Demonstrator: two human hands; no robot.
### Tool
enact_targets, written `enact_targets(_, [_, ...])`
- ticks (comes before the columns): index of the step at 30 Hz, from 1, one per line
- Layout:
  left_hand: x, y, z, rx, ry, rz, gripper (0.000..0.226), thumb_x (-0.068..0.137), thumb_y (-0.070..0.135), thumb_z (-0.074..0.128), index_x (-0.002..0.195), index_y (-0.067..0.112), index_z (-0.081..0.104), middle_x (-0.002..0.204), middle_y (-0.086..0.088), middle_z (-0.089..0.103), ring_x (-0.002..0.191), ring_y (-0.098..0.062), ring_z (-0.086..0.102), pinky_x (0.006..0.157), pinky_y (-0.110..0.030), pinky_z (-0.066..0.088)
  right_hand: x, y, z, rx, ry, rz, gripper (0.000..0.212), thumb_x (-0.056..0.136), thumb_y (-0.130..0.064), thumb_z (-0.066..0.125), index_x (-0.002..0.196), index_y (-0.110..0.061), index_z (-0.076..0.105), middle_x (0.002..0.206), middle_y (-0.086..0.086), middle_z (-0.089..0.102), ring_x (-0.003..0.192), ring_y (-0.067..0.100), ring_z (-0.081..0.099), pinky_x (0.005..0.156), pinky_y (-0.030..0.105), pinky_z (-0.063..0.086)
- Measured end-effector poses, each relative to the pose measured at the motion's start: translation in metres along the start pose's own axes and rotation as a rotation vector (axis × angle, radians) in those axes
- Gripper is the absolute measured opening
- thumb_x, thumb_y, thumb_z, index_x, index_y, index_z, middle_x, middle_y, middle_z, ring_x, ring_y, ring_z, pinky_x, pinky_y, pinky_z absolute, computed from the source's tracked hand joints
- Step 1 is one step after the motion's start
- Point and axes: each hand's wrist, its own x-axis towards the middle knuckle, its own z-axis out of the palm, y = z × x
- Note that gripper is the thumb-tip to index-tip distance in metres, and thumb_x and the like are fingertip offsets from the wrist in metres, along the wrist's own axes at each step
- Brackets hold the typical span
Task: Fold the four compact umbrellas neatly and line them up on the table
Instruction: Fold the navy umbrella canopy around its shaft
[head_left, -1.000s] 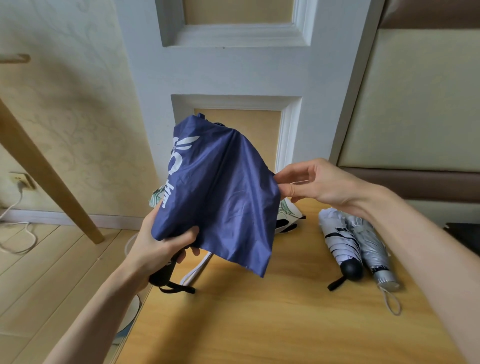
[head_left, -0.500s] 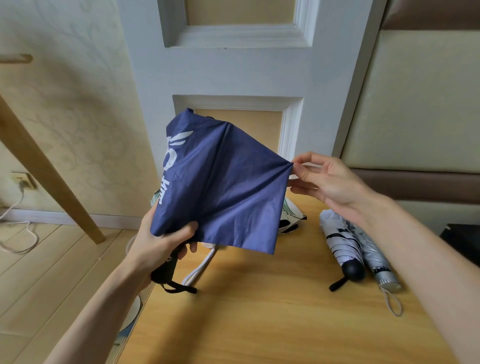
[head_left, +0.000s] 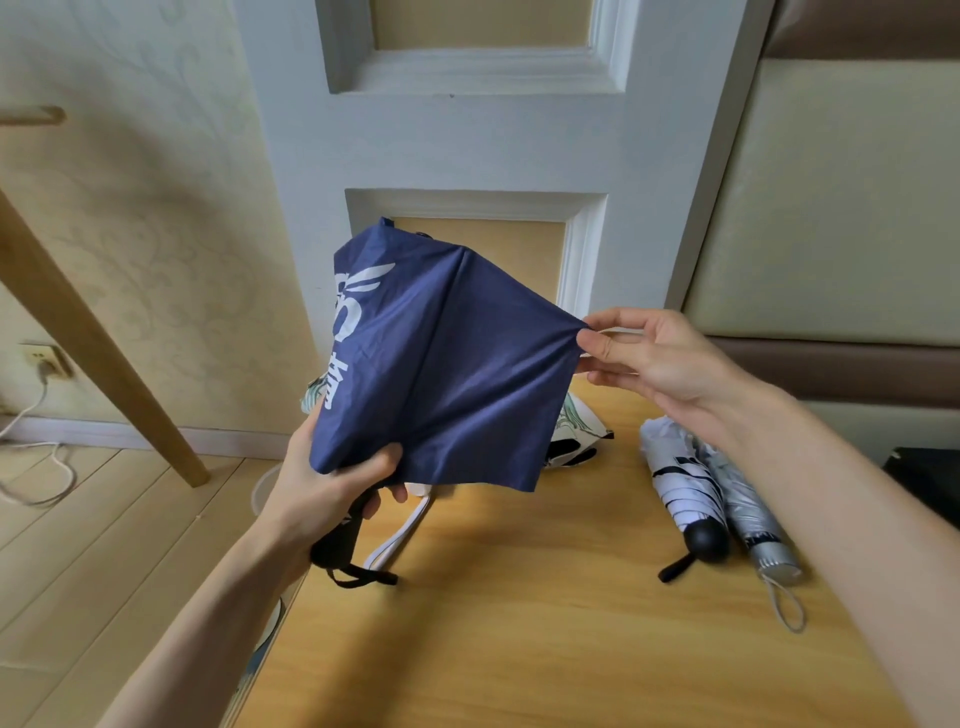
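Head view. The blue umbrella (head_left: 447, 374) is held above the left side of the bench (head_left: 545, 623), canopy loose. The left hand (head_left: 332, 493) grips fabric and shaft just above the black handle. The right hand (head_left: 660, 358) pinches one canopy edge, drawn taut rightward.

Step judged: straightening panels before wrapping. A white umbrella (head_left: 680, 483) and a silver umbrella (head_left: 748, 509) lie folded side by side at right. A patterned umbrella (head_left: 576, 426) lies behind, partly hidden.

Next move calls for laying the pleats flat in one direction, then rolling.

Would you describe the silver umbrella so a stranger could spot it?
On the wooden table, near its right edge, two folded umbrellas lie together. The silver umbrella is the outer one, with a grey loop; the white umbrella has a black knob.
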Motion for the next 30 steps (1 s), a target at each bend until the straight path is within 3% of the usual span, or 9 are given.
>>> enact_targets(3, [-0.001,-0.002,0.005,0.005,0.002,0.013,0.070,0.066,0.040,0.082,0.119,0.010,0.048,0.067,-0.026,0.066,0.055,-0.031,0.051,0.045,-0.030,0.044,-0.003,0.000,0.003,0.044,-0.071,0.009,0.017,0.095,-0.018,0.076,0.110,-0.018,0.067,0.102,0.007,0.078,0.090,0.021,0.072,0.093,0.038,0.058])
enact_targets(6, [-0.003,-0.002,0.008,0.013,0.008,0.011,0.074,0.063,0.041,0.083,0.118,0.006,0.047,0.066,-0.026,0.066,0.055,-0.030,0.051,0.045,-0.029,0.045,-0.003,-0.003,0.007,-0.097,-0.107,0.010,0.029,0.094,-0.030,0.077,0.121,-0.021,0.070,0.110,0.004,0.080,0.101,0.020,0.075,0.096,0.037,0.059])
enact_targets(11, [-0.001,-0.002,0.005,0.035,0.017,0.016,0.056,0.072,0.029,0.084,0.117,0.020,0.053,0.066,-0.025,0.067,0.059,-0.036,0.056,0.047,-0.034,0.047,0.000,-0.010,0.007,-0.368,-0.054,-0.022,0.019,0.096,-0.030,0.075,0.103,-0.014,0.082,0.097,0.002,0.082,0.092,0.018,0.077,0.087,0.029,0.062])
enact_targets(14, [0.000,-0.002,0.004,0.036,0.019,0.015,0.053,0.074,0.025,0.082,0.119,0.025,0.054,0.065,-0.024,0.066,0.056,-0.034,0.056,0.047,-0.035,0.047,-0.001,-0.015,0.001,-0.419,-0.097,0.018,0.024,0.104,-0.027,0.064,0.106,-0.009,0.080,0.099,0.003,0.082,0.093,0.022,0.079,0.085,0.030,0.060])
enact_targets(18, [0.001,-0.006,0.008,0.003,0.017,-0.006,0.056,0.068,0.040,0.084,0.113,0.024,0.055,0.067,-0.026,0.066,0.056,-0.033,0.052,0.055,-0.040,0.042,-0.004,-0.015,0.011,-0.209,-0.051,0.023,0.019,0.106,-0.024,0.062,0.121,-0.016,0.072,0.109,0.010,0.081,0.098,0.027,0.078,0.092,0.038,0.063])
enact_targets(21, [0.000,-0.008,0.011,0.004,0.038,-0.002,0.051,0.073,0.035,0.084,0.112,0.022,0.055,0.068,-0.024,0.068,0.055,-0.032,0.053,0.051,-0.035,0.045,-0.010,-0.007,0.022,-0.085,-0.085,0.137,0.049,0.093,-0.026,0.080,0.134,-0.030,0.054,0.109,0.007,0.081,0.099,0.024,0.079,0.085,0.036,0.064])
enact_targets(25, [-0.001,-0.007,0.012,-0.024,0.104,0.025,0.047,0.078,0.026,0.079,0.115,0.015,0.052,0.070,-0.021,0.072,0.055,-0.033,0.050,0.048,-0.032,0.046,-0.013,0.008,0.032,-0.095,0.034,0.195,0.026,0.091,-0.017,0.082,0.114,-0.007,0.075,0.108,0.011,0.081,0.087,0.019,0.078,0.070,0.023,0.060])
enact_targets(27, [-0.001,-0.007,0.013,-0.034,0.133,0.031,0.045,0.084,0.017,0.083,0.116,0.014,0.051,0.071,-0.022,0.072,0.054,-0.033,0.048,0.048,-0.032,0.044,-0.015,0.017,0.038,-0.047,0.132,0.160,0.021,0.094,-0.020,0.080,0.110,-0.007,0.077,0.108,0.010,0.081,0.086,0.018,0.075,0.069,0.021,0.058])
enact_targets(30, [-0.002,-0.008,0.014,-0.014,0.152,0.013,0.033,0.094,0.008,0.077,0.113,0.016,0.052,0.071,-0.022,0.072,0.055,-0.032,0.047,0.048,-0.032,0.044,-0.025,0.018,0.053,0.059,0.030,0.159,0.032,0.096,-0.036,0.075,0.120,-0.016,0.075,0.111,-0.001,0.081,0.103,0.017,0.077,0.079,0.027,0.059])
